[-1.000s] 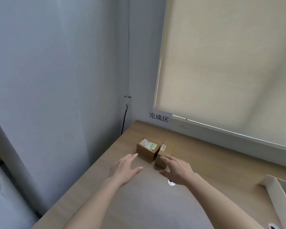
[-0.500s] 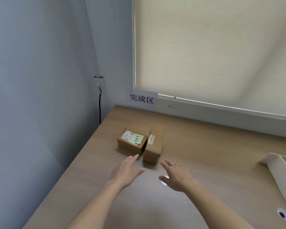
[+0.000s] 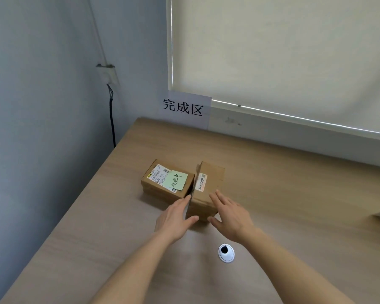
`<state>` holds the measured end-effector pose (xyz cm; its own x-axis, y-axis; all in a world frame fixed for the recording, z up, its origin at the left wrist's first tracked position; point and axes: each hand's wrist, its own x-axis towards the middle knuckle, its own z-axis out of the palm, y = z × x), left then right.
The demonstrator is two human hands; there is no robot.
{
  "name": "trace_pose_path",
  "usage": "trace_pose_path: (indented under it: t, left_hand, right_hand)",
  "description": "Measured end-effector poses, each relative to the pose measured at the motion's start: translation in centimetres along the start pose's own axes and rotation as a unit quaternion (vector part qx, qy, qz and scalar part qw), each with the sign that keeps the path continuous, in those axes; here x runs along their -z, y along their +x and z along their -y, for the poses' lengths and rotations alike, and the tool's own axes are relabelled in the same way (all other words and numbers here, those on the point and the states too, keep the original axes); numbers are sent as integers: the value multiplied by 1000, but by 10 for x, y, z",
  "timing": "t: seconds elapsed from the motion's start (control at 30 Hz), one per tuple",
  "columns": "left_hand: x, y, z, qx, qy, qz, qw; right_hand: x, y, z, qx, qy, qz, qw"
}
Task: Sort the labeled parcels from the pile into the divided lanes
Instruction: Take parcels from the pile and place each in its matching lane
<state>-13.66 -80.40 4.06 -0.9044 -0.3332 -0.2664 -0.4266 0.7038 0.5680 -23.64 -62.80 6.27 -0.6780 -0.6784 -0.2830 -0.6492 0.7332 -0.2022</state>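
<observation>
The person is about to take the right parcel (image 3: 206,189), the brown box that lies between the two hands, and I think the good way is to press both palms flat on its long sides and lift it straight up, so that it does not drag the left parcel (image 3: 166,181), which touches it on the side of the left hand. The left hand (image 3: 176,218) is open with the fingers straight, its fingertips in the narrow gap between the two boxes and the thumb against the near end of the right parcel. The right hand (image 3: 230,216) is also open and spread, over the near right corner of this box; I cannot tell if it already touches. Nothing is gripped yet. The left parcel carries a green note (image 3: 177,180). Beyond both hands stands a paper sign (image 3: 183,108), and near the right wrist is a white round cap (image 3: 226,252) in the table (image 3: 294,194)
</observation>
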Motion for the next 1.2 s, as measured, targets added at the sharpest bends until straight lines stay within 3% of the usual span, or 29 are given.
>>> trace_pose_path:
  t: [0.47,0.77,1.0,1.2]
  left_hand:
    - [-37,20,1,-25,-58,-14,998]
    - [-59,33,-8,-35,-74,5,997]
    - [-84,50,-20,-29,-135,42,989]
    - [-91,68,-24,-50,-116,41,991]
  right_hand:
    - [-23,-7,-30,-31,8,5,999]
    - [-43,-20,-58,-94,128,27,987]
    - [-57,-23,-79,-121,148,25,981]
    - [-66,-9,-96,-117,195,-6,974]
